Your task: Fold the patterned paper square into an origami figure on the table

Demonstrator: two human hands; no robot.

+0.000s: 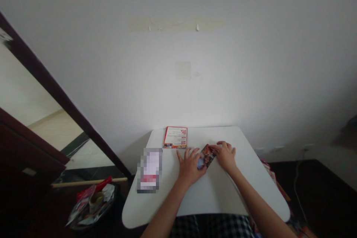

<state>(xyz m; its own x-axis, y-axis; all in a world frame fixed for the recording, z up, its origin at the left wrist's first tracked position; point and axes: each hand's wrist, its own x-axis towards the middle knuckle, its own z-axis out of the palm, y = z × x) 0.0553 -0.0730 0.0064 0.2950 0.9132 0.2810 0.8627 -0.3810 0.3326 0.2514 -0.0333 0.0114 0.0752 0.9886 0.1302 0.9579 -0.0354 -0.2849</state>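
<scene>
A small colourful printed packet (205, 156) lies tilted on the white table (240, 189) between my two hands. My left hand (190, 166) rests flat on the table with fingers spread, its fingertips touching the packet's left end. My right hand (226, 155) lies over the packet's right end, fingers curled down onto it, pressing it against the tabletop. Both forearms reach in from the bottom edge.
A red and white box (175, 137) lies flat at the table's far edge by the wall. A blurred rectangular object (150, 170) lies on the table's left side. A bin of wrappers (92, 202) stands on the floor at left, beside a dark door frame (55, 93).
</scene>
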